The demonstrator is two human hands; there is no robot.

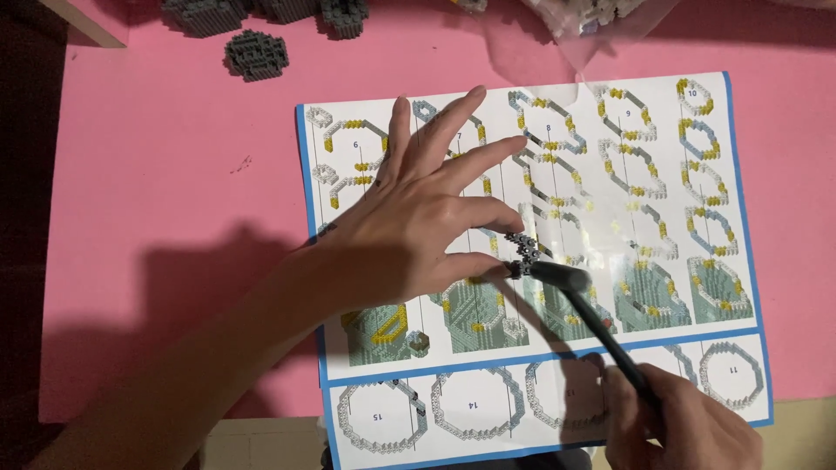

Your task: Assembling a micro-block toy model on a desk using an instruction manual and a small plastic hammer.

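Head view, looking down on a pink desk (174, 174) with a matt, foam-like surface. At centre frame the left hand (409, 226) reaches in from the lower left, fingers spread; its thumb and lowest finger appear pinched together on a small grey cluster of micro building blocks (522, 252), which sits just above the middle of the instruction sheet (740, 96). At lower right the right hand (675, 426) is closed around the shaft of a slim black tool (601, 335), whose broader grey tip touches or nearly touches the cluster from the right; which of the two cannot be told. The cluster looks very light, rigid and knobbly, made of tiny studded plastic pieces pressed together; it is judged fragile at its joints, so a hold across its flat sides with gentle, even pressure would suit better than a squeeze at an edge, where pieces could pop off. The sheet is thin glossy paper with a blue border, printed with rows of ring-shaped and octagonal assembly diagrams in grey, yellow and pale green; it lies flat and would slide readily on the desk. At the upper left of the frame lie larger dark grey studded block assemblies (255, 54), and at the top right a clear, crinkled plastic bag (583, 26) holds pale pieces.
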